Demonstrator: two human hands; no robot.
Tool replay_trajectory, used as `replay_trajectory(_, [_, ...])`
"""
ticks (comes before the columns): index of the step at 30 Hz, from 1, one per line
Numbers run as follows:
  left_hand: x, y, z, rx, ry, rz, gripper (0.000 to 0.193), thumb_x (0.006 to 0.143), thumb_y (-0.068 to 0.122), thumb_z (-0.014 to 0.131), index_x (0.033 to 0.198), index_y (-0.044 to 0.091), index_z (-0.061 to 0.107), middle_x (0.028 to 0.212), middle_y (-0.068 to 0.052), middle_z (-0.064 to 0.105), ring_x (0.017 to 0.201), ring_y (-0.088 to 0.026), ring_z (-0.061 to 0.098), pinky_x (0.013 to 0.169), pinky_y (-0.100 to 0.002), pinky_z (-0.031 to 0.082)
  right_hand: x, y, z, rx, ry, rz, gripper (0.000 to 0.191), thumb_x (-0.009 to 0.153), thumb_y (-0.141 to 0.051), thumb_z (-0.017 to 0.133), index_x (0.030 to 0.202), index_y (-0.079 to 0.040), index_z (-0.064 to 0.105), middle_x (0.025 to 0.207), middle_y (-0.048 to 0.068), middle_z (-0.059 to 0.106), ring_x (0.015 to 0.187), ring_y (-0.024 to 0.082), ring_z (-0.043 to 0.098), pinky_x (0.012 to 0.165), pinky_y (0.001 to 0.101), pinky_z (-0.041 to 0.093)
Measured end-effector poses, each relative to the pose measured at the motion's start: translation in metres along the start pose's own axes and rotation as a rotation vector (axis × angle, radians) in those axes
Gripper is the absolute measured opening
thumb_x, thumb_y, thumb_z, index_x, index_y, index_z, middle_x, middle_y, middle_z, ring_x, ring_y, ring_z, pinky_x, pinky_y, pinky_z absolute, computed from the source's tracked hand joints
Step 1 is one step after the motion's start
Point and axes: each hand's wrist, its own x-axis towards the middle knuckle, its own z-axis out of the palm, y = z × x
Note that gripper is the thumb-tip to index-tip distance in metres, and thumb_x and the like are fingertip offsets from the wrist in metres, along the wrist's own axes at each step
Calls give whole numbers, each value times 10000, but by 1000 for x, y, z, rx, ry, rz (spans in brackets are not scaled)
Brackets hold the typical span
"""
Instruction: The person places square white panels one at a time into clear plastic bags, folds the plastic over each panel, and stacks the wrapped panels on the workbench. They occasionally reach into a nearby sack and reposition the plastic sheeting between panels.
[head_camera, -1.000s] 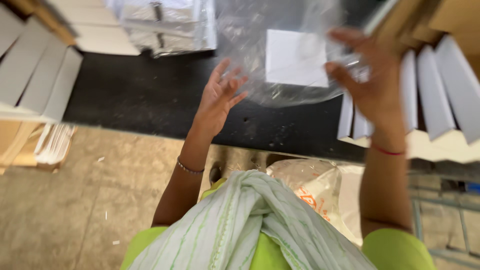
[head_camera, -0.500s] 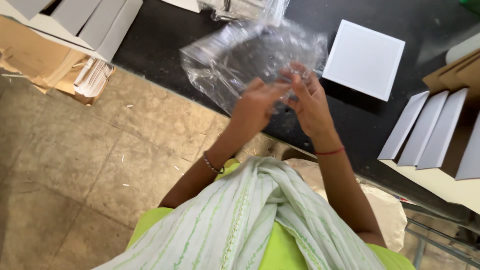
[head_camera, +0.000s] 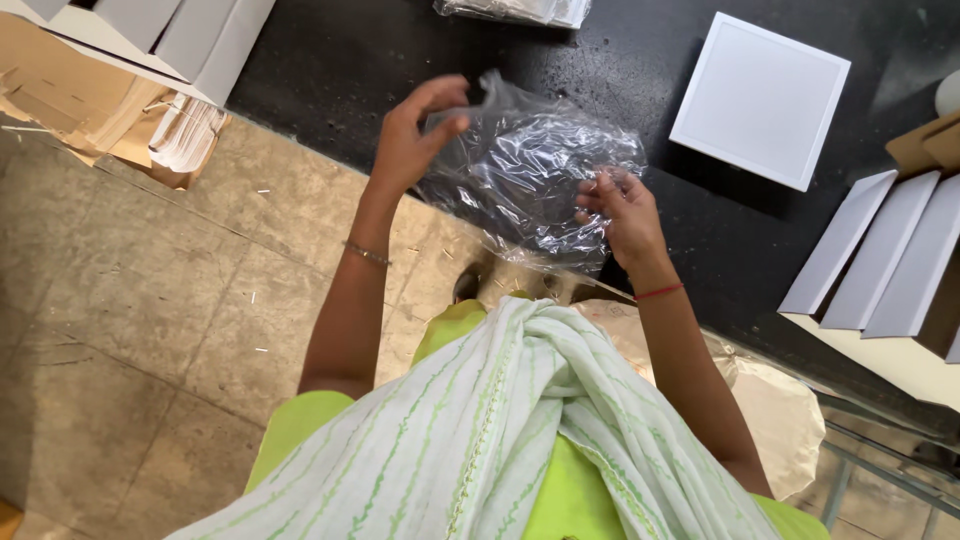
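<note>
Bag lengthwise between hands

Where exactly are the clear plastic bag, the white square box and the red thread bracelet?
clear plastic bag (head_camera: 530, 175), head view, middle of the crinkled film between the hands.
white square box (head_camera: 760, 98), head view, centre of its flat top.
red thread bracelet (head_camera: 659, 292), head view, the strand across the right wrist.

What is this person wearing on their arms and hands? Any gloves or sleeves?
No gloves: both hands are bare. The left hand has a thin beaded bracelet at the wrist; the right hand has a thin red thread tied round its wrist. The arms are bare up to short lime-green sleeves, with a white, green-striped scarf draped between them.
</note>
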Motion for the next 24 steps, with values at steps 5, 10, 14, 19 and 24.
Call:
replay_trajectory(5, [32, -18, 12, -282, 146, -394, 428, 996, 424, 704, 869, 15, 705, 682, 24, 655, 514, -28, 468, 456, -246, 354, 9, 5, 7, -313, 207, -200, 326, 1086, -374, 576, 1019, -57, 611, 635, -19, 518, 454, 58, 450, 391, 239, 350])
replay_trajectory(10, [39, -27, -2, -472, -46, -730, 465, 1045, 497, 623, 989, 38, 673, 671, 20, 613, 494, -77, 569, 451, -248, 414, 24, 2, 11, -336, 283, -276, 376, 1098, -393, 546, 955, -52, 613, 601, -30, 504, 440, 49, 458, 390, 235, 365])
replay_trajectory(14, [15, -33, -24, -713, -307, -860, 459, 1001, 477, 483, 1070, 73, 690, 705, -7, 689, 649, -107, 726, 612, -275, 638, 29, -7, 17, -297, 349, -304, 387, 1102, -393, 533, 956, -44, 614, 593, -22, 506, 439, 53, 448, 391, 235, 337])
replay_trajectory(19, [-3, -60, -14, -590, -147, -704, 240, 1008, 341, 659, 1014, 103, 686, 659, 50, 546, 560, -98, 521, 472, -274, 389, 31, -10, 24, -242, 327, -283, 376, 1089, -388, 529, 933, -63, 634, 583, -34, 505, 434, 47, 475, 380, 225, 351])
replay_trajectory(24, [18, -77, -30, 83, 153, -292, 442, 1047, 382, 787, 874, 15, 612, 706, -19, 526, 655, -121, 447, 578, -324, 396, 42, -11, 30, -315, 199, -183, 342, 1078, -351, 605, 907, -61, 661, 656, -31, 600, 495, 37, 530, 419, 206, 385])
